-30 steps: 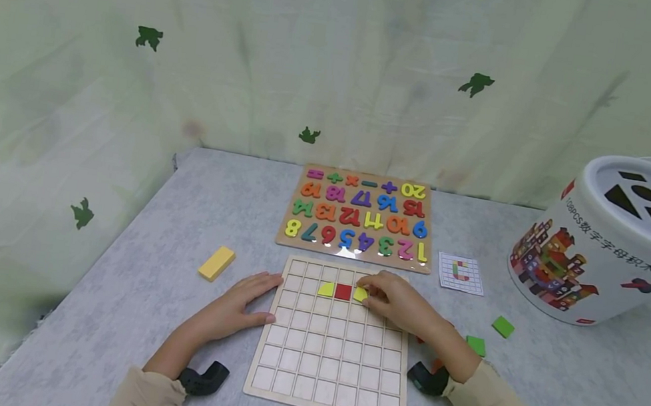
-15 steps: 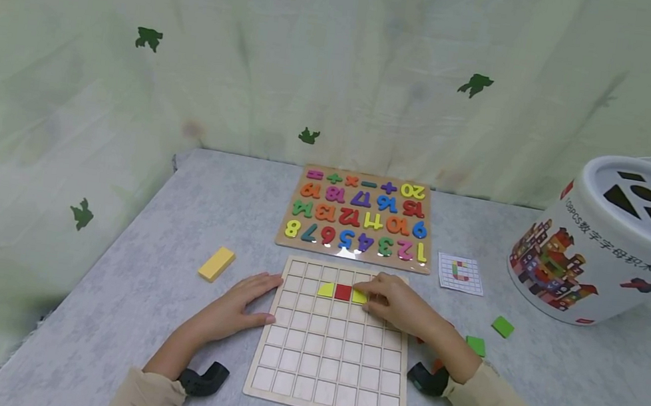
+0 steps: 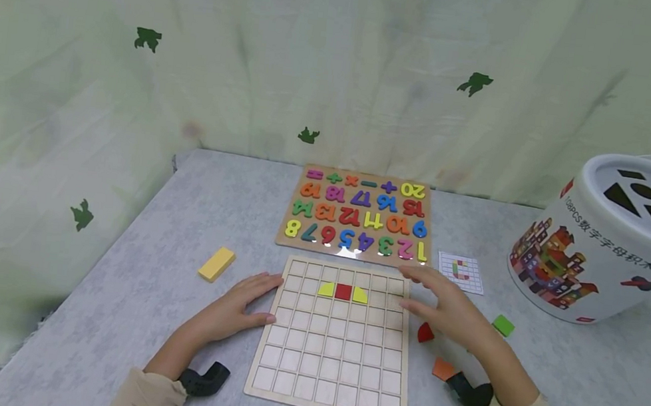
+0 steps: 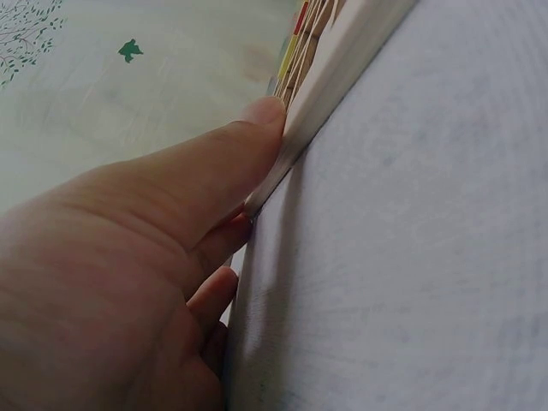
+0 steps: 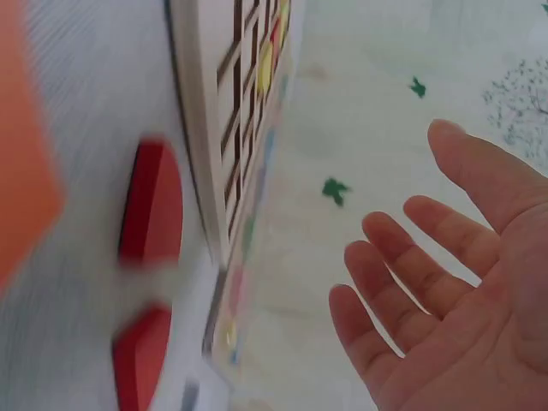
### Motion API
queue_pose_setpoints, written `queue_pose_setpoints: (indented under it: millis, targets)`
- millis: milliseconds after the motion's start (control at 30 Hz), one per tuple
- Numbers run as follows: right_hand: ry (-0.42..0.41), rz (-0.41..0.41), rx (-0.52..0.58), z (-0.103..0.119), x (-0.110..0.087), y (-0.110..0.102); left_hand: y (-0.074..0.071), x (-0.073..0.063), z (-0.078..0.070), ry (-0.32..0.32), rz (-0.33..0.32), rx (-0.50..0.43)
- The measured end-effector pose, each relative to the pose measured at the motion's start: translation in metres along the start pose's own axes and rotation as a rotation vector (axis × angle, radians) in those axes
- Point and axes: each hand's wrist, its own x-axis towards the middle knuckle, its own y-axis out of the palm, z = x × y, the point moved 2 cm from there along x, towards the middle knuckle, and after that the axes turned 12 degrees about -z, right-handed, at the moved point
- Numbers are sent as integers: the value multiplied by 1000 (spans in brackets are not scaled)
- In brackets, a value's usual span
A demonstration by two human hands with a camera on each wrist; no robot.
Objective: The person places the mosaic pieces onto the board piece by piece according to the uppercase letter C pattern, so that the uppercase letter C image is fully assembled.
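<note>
A wooden grid board [image 3: 330, 371] lies flat before me. In its second row from the far edge a red square tile [image 3: 343, 291] sits between a left yellow quarter-round tile [image 3: 326, 289] and a right yellow quarter-round tile [image 3: 360, 295]. My left hand [image 3: 235, 306] rests at the board's left edge, thumb and fingertips touching the rim; the left wrist view shows the thumb [image 4: 231, 145] along that edge. Over the board's right edge hovers my right hand [image 3: 449, 304], fingers spread and relaxed with nothing in them. Red quarter-round pieces [image 5: 154, 205] lie below it in the right wrist view.
A number puzzle board [image 3: 358, 217] lies behind the grid. Right of it is a pattern card [image 3: 461, 273], with a large white bucket [image 3: 604, 248] beyond. Loose on the right are a green tile [image 3: 503, 326] and an orange tile [image 3: 442, 369]; a yellow block [image 3: 217, 263] lies left.
My right hand let go of the right yellow tile, which now sits in its square beside the red one, and moved right to the board's edge. The left hand stayed put.
</note>
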Motion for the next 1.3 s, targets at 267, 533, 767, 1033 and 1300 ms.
queue_pose_setpoints:
  millis: [267,533,767,1033,1300]
  targets:
    - [131,-81,-145,-31,-36,-45,0,0,0,3,-8,9]
    - [298,-54,-220,-69,-58,-66,1,1,1,-7,3,11]
    - [343,-46,-224,-92,-66,-66,1,1,1,-2,0,17]
    - [277,-62,-214,-98,-68,-65,1,0,1,2,-3,19]
    - [312,-38,-263,-99,-72,-70,2,1,1,2,-5,19]
